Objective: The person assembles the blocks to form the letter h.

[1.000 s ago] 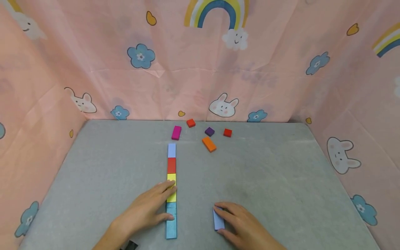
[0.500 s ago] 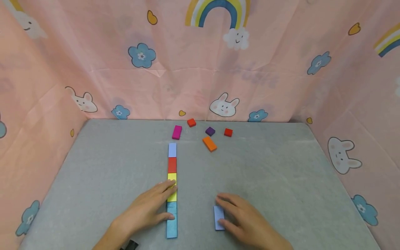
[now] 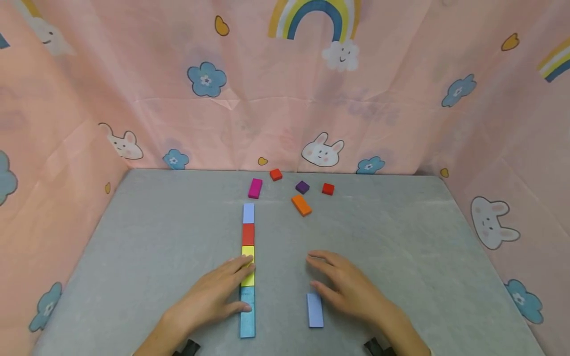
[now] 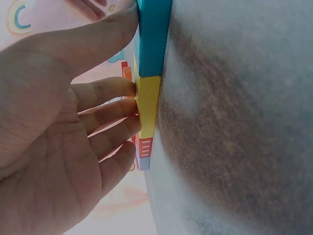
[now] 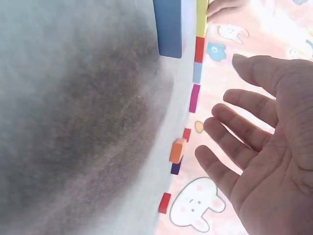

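Note:
A straight row of blocks runs away from the person: a teal block [image 3: 247,321] nearest, then a yellow block [image 3: 248,280], a red block [image 3: 248,234] and a light blue block [image 3: 248,213] at the far end. My left hand [image 3: 213,291] rests on this row, fingertips on the yellow block and thumb on the teal one, fingers fairly straight. To the right of the row lies a separate periwinkle block [image 3: 315,311]. Just beyond it my right hand [image 3: 347,282] hovers with relaxed, spread fingers and nothing in them, as the right wrist view [image 5: 264,122] confirms.
Loose blocks lie at the back: a magenta block [image 3: 255,188], an orange block [image 3: 301,205], a purple block [image 3: 302,187] and two small red blocks [image 3: 328,189]. A pink printed curtain [image 3: 267,118] encloses the grey table [image 3: 423,237] at the back and sides.
My right hand has let go of the periwinkle block and moved forward, away from the person. That block stays on the table. My left hand keeps its place on the row.

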Motion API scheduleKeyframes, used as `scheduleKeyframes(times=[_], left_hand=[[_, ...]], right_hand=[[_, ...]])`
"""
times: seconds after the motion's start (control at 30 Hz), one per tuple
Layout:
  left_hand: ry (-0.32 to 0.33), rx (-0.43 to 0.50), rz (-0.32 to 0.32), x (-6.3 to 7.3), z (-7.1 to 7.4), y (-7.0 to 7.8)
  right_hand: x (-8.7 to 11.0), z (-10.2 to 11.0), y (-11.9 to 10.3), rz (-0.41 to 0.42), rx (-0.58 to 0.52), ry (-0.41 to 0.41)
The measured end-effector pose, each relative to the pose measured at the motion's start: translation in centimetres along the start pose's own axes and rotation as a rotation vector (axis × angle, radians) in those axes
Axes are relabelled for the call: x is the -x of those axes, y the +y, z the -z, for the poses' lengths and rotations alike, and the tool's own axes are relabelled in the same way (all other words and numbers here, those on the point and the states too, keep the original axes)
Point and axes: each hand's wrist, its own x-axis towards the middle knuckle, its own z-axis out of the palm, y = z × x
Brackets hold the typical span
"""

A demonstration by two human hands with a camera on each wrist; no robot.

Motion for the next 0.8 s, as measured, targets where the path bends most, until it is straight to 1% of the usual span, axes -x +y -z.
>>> scheduleKeyframes(times=[0.07,0.17,0.37,0.5,0.6,0.67,0.8], left_hand=[[0.000,-0.002,-0.003,0.0,-0.1,0.0],[-0.001,-0.002,-0.005,-0.1,-0.1,0.0],[0.004,-0.012,0.003,-0.1,-0.2,0.0],[-0.006,-0.017,0.008,0.0,-0.2,-0.1],[-0.003,-0.020,0.004,0.0,-0.2,0.0],[0.003,-0.025,-0.004,0.0,-0.1,0.0],[0.007,-0.025,-0.009,-0.1,-0.1,0.1]], right_hand=[[-0.4,0.1,0.1,-0.007,0.004,-0.013],[-1.0,0.1,0.4,-0.001,0.002,-0.008],[-2.5,0.2,0.6,0.045,-0.025,0.027],[-3.7,0.4,0.8,0.058,0.009,0.032],[-4.5,0.7,1.0,0.069,0.049,0.038],[-5.1,0.9,1.2,0.072,0.056,0.048],[-6.3,1.5,1.7,0.054,0.062,0.047]])
